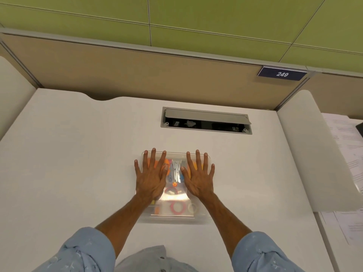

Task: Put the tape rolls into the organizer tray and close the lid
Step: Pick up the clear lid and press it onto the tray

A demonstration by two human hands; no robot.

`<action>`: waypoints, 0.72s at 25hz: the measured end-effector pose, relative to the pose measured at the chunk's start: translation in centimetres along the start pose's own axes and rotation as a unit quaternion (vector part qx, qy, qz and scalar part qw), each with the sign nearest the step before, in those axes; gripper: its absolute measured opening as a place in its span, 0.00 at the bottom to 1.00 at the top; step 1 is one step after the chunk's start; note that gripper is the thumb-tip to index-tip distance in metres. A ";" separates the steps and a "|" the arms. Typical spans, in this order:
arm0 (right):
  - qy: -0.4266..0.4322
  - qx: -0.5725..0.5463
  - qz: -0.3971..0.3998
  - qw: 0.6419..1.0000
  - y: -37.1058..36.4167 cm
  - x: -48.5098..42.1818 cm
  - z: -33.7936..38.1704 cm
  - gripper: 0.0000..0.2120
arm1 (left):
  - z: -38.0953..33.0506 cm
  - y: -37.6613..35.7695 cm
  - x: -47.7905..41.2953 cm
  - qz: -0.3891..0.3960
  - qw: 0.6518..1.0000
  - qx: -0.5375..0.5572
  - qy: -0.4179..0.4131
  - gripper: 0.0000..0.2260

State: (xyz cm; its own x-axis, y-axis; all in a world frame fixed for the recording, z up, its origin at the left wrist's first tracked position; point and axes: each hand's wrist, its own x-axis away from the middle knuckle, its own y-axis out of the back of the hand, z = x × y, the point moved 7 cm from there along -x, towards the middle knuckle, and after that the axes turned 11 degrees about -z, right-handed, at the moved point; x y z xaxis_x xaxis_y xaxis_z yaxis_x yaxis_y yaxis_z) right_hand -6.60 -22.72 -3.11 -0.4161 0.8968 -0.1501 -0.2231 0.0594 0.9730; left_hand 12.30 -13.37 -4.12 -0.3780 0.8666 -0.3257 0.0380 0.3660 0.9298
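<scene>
A clear plastic organizer tray [200, 218] lies on the white desk in front of me with its transparent lid [174, 197] down on top. Through the lid I see a red tape roll [177, 207], a second red ring [171, 191] above it, a pale clear tape roll [192, 207], a stapler [175, 170] and orange items. My left hand [152, 178] lies flat with fingers spread on the lid's left half. On the right half my right hand [198, 177] rests the same way. Neither hand holds anything.
An open cable hatch [206, 120] is set in the desk behind the tray. A tan partition rises at the back, with a sign reading 249 [282, 74]. Printed papers [345, 150] lie on the adjoining desk at the right.
</scene>
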 end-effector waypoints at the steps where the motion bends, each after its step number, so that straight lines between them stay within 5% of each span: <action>1: 0.003 -0.001 0.004 1.000 0.1 0.0 0.1 0.35 | 0.0 0.1 -0.1 0.018 1.000 -0.001 0.002 0.34; 18: 0.039 0.007 -0.100 0.994 6.6 -2.4 2.8 0.32 | -2.1 6.8 -5.4 -0.004 0.994 0.019 -0.105 0.34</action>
State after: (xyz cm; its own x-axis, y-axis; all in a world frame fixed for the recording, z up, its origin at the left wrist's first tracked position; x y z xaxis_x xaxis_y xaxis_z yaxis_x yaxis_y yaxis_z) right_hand -4.63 -23.31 4.18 -0.4317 0.8301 -0.3529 -0.2956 0.2394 0.9248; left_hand 12.64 -16.33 4.32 -0.1768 0.9139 -0.3653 0.0715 0.3821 0.9214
